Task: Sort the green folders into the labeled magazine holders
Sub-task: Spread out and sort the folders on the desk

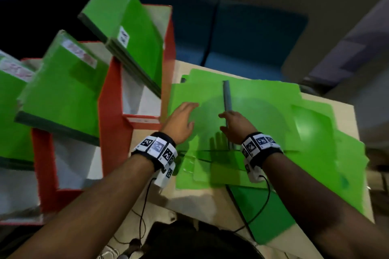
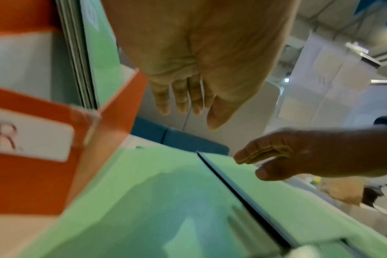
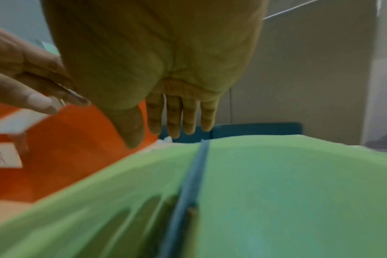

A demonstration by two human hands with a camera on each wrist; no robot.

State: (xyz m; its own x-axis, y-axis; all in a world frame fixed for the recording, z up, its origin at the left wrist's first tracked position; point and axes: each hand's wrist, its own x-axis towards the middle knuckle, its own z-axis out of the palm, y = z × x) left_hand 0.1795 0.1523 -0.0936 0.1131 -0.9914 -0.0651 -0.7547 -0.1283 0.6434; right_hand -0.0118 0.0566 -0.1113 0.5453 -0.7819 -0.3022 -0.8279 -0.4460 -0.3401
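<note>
A bright green folder with a grey-blue spine lies flat atop a loose pile of green folders on the table. Both hands hover above it, left hand and right hand, fingers straight, grasping nothing. Left of that folder stand 3 orange magazine holders, each holding green folders.
</note>
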